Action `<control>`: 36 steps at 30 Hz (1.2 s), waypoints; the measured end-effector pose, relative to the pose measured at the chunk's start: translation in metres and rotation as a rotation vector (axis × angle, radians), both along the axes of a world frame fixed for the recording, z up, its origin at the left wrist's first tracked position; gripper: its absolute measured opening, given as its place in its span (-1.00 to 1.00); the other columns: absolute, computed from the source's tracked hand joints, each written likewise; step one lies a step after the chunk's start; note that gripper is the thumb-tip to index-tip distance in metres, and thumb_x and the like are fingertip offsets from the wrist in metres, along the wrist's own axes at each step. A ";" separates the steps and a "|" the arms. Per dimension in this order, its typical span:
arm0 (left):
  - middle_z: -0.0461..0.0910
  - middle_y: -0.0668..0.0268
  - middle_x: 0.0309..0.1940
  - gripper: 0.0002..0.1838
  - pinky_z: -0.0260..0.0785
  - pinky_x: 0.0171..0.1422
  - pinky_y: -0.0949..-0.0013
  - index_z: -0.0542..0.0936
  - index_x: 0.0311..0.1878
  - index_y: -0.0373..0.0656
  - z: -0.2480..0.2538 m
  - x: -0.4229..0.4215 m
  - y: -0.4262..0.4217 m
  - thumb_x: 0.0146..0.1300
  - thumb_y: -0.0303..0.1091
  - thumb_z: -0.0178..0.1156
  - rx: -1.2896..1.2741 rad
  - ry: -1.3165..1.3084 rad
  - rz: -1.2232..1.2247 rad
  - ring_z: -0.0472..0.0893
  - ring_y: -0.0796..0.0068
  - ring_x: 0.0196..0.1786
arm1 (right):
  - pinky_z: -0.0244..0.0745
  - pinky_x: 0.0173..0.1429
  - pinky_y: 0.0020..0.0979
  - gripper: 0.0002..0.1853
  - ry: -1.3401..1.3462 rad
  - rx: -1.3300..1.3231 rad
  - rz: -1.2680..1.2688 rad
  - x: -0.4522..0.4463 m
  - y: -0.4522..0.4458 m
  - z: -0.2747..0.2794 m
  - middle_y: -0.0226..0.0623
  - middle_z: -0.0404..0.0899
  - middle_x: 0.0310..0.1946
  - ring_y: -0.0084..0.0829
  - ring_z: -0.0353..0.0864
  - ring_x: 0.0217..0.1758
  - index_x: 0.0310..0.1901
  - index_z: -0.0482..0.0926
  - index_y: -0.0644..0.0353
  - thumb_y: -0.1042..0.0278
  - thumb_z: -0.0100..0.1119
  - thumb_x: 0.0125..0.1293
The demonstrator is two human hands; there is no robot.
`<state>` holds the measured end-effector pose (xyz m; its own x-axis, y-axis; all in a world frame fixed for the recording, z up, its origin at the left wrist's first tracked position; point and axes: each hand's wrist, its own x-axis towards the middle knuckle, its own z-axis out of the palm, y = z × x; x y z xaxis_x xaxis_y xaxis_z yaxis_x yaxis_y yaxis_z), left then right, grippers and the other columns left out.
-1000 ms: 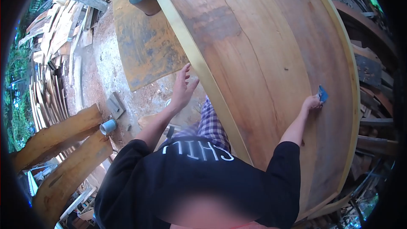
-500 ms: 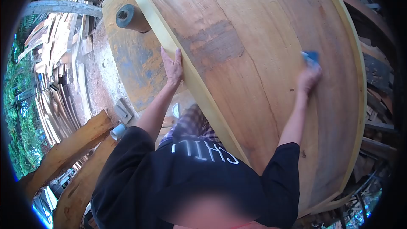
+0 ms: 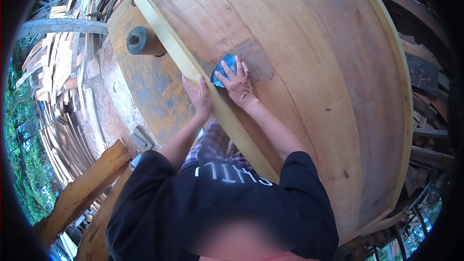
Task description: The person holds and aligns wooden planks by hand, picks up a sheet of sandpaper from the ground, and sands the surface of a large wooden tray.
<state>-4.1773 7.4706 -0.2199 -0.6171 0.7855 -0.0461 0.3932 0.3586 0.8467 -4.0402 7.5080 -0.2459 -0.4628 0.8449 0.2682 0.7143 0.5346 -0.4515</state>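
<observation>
My right hand point(image 3: 238, 83) lies with fingers spread over a blue sheet point(image 3: 225, 69) that looks like sandpaper. It presses the sheet onto the wooden panel point(image 3: 299, 53), on a darker patch close to the pale wooden rim point(image 3: 166, 38). The sheet's upper and left parts show; the rest is under the hand. At that straight rim my left hand point(image 3: 199, 97) holds the edge, thumb on the upper side, the other fingers partly hidden. Cracks and small knots mark the panel, and a curved pale rim point(image 3: 397, 58) borders its far right side.
Under the left rim is a stained board point(image 3: 152, 79) with a dark-topped cylinder point(image 3: 137, 41). Stacked planks point(image 3: 60, 67) lie at left, with rough-edged slabs point(image 3: 84, 188) at lower left. More timber point(image 3: 425, 79) is beyond the right rim.
My right hand has swept the blue sheet leftward from the panel's right side to the dark patch near the left rim. My left hand stays on the rim; the view has shifted slightly.
</observation>
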 end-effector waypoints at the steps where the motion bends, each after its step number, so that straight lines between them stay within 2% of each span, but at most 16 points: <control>1: 0.15 -0.10 0.32 -0.20 0.04 0.44 0.20 -0.02 0.42 -0.37 0.000 0.001 0.000 0.36 -0.02 0.07 -0.002 -0.011 0.003 0.21 0.09 0.37 | 0.06 0.42 0.08 -0.64 0.062 -0.031 0.051 0.004 0.004 0.003 -0.22 0.37 0.28 0.17 0.12 0.41 0.05 0.60 -0.08 0.32 0.06 0.21; 5: 0.11 -0.13 0.34 -0.19 0.04 0.44 0.18 -0.01 0.42 -0.37 -0.004 -0.003 -0.002 0.34 -0.04 0.09 -0.034 0.029 0.011 0.19 0.00 0.39 | 0.22 0.40 -0.18 -0.63 0.287 -0.146 0.302 0.019 0.009 0.001 -0.13 0.41 0.22 -0.04 0.25 0.38 0.00 0.62 0.09 0.49 0.13 0.11; 8: 0.10 -0.13 0.35 -0.19 0.02 0.45 0.16 -0.02 0.42 -0.37 -0.007 -0.005 -0.003 0.34 -0.05 0.09 -0.059 0.087 0.007 0.15 -0.01 0.40 | 0.27 0.37 -0.21 -0.61 0.273 -0.146 0.312 0.031 0.002 0.008 -0.11 0.42 0.20 -0.08 0.29 0.35 -0.02 0.61 0.17 0.55 0.18 0.04; 13: 0.09 -0.12 0.35 -0.19 0.01 0.46 0.18 -0.05 0.43 -0.35 -0.003 -0.003 -0.003 0.34 -0.07 0.09 -0.037 0.025 -0.005 0.15 0.03 0.40 | 0.41 0.12 -0.20 -0.67 0.062 -0.014 0.136 0.042 -0.011 0.016 -0.26 0.50 0.06 -0.22 0.48 0.06 -0.01 0.64 -0.05 0.31 0.08 0.17; 17: 0.07 -0.11 0.35 -0.19 0.00 0.46 0.18 -0.06 0.44 -0.35 -0.001 -0.002 -0.001 0.35 -0.10 0.09 -0.001 -0.051 -0.013 0.15 0.04 0.40 | 0.38 0.22 -0.19 -0.65 0.218 -0.002 0.250 0.012 -0.001 0.011 -0.18 0.52 0.06 -0.16 0.53 0.07 0.03 0.60 0.07 0.36 0.05 0.19; 20: 0.06 -0.10 0.36 -0.19 -0.01 0.47 0.18 -0.07 0.44 -0.36 -0.003 -0.004 -0.002 0.35 -0.11 0.10 -0.020 -0.040 -0.017 0.14 0.05 0.41 | 0.37 0.27 -0.18 -0.65 0.101 0.153 0.240 0.025 0.038 -0.002 -0.11 0.53 0.10 -0.16 0.51 0.17 0.06 0.57 0.17 0.43 0.05 0.22; 23: 0.05 -0.10 0.36 -0.19 -0.02 0.47 0.17 -0.08 0.44 -0.36 0.002 -0.004 -0.004 0.34 -0.12 0.10 -0.041 -0.042 -0.022 0.12 0.05 0.41 | 0.43 0.14 -0.15 -0.59 -0.021 0.156 -0.215 0.139 0.100 -0.012 -0.04 0.54 0.03 -0.12 0.53 0.07 0.09 0.51 0.25 0.60 0.06 0.16; 25: 0.05 -0.09 0.36 -0.18 -0.04 0.48 0.17 -0.08 0.44 -0.36 0.005 -0.003 -0.001 0.33 -0.13 0.11 -0.071 -0.051 -0.021 0.10 0.05 0.42 | 0.48 -0.02 -0.15 -0.68 -0.030 -0.178 -0.861 0.245 0.115 -0.007 -0.04 0.61 -0.19 -0.07 0.58 -0.15 0.07 0.52 0.24 0.39 0.03 0.30; 26: 0.05 -0.09 0.36 -0.18 -0.04 0.48 0.17 -0.08 0.44 -0.36 0.003 -0.004 -0.001 0.33 -0.13 0.11 -0.067 -0.058 -0.015 0.10 0.05 0.42 | 0.49 -0.09 -0.12 -0.73 -0.061 0.068 -0.987 0.304 0.107 -0.026 -0.03 0.62 -0.24 -0.05 0.59 -0.22 -0.03 0.57 0.24 0.30 0.01 0.35; 27: 0.04 -0.09 0.36 -0.18 -0.05 0.48 0.16 -0.08 0.44 -0.36 0.000 -0.005 -0.003 0.33 -0.13 0.11 -0.057 -0.058 -0.019 0.09 0.05 0.43 | 0.48 -0.11 -0.10 -0.75 0.126 0.023 -1.300 0.321 0.097 -0.011 0.00 0.62 -0.23 -0.04 0.60 -0.21 -0.12 0.59 0.27 0.30 0.01 0.35; 28: 0.04 -0.10 0.36 -0.18 -0.05 0.49 0.16 -0.08 0.44 -0.36 -0.002 -0.006 -0.003 0.32 -0.13 0.11 -0.051 -0.058 -0.021 0.09 0.04 0.43 | 0.48 -0.13 -0.08 -0.73 -0.351 0.367 -1.229 0.379 0.077 -0.065 0.03 0.63 -0.24 0.00 0.60 -0.21 -0.16 0.58 0.32 0.26 0.02 0.36; 30: 0.05 -0.09 0.36 -0.17 -0.06 0.49 0.15 -0.08 0.44 -0.36 -0.001 -0.007 -0.002 0.32 -0.13 0.11 -0.045 -0.061 -0.021 0.10 0.04 0.42 | 0.44 -0.07 -0.12 -0.70 -0.059 -0.073 -1.396 0.304 0.088 -0.036 0.05 0.61 -0.18 -0.01 0.58 -0.16 -0.14 0.56 0.35 0.24 0.03 0.37; 32: 0.06 -0.09 0.35 -0.17 -0.06 0.49 0.14 -0.08 0.44 -0.36 0.002 -0.003 -0.003 0.31 -0.12 0.11 -0.042 -0.059 -0.020 0.11 0.03 0.41 | 0.34 0.02 -0.17 -0.70 0.330 -0.225 -0.875 0.146 0.094 0.032 0.05 0.53 -0.01 -0.08 0.50 -0.06 -0.10 0.49 0.34 0.23 0.05 0.36; 34: 0.08 -0.09 0.32 -0.16 -0.04 0.48 0.13 -0.08 0.43 -0.37 0.004 -0.004 -0.001 0.31 -0.11 0.11 -0.028 -0.072 -0.025 0.13 0.03 0.39 | 0.17 0.39 -0.06 -0.57 -0.167 0.097 -0.210 0.054 0.064 -0.001 0.10 0.33 0.26 0.09 0.27 0.34 0.18 0.46 0.16 0.42 0.08 0.24; 35: 0.08 -0.09 0.32 -0.16 -0.04 0.48 0.13 -0.08 0.43 -0.37 0.004 -0.006 -0.001 0.31 -0.11 0.11 -0.025 -0.061 -0.024 0.13 0.03 0.39 | -0.03 0.50 0.04 -0.48 -0.026 -0.013 -0.020 0.012 0.048 -0.003 0.11 0.22 0.34 0.16 0.10 0.45 0.23 0.44 0.09 0.51 0.02 0.17; 36: 0.09 -0.09 0.31 -0.16 -0.04 0.47 0.13 -0.07 0.43 -0.37 0.001 -0.006 -0.003 0.31 -0.11 0.12 -0.034 -0.063 -0.026 0.14 0.03 0.38 | -0.01 0.50 -0.01 -0.48 0.042 -0.044 0.113 -0.009 0.046 -0.008 0.06 0.26 0.33 0.09 0.16 0.43 0.21 0.46 0.11 0.55 -0.02 0.16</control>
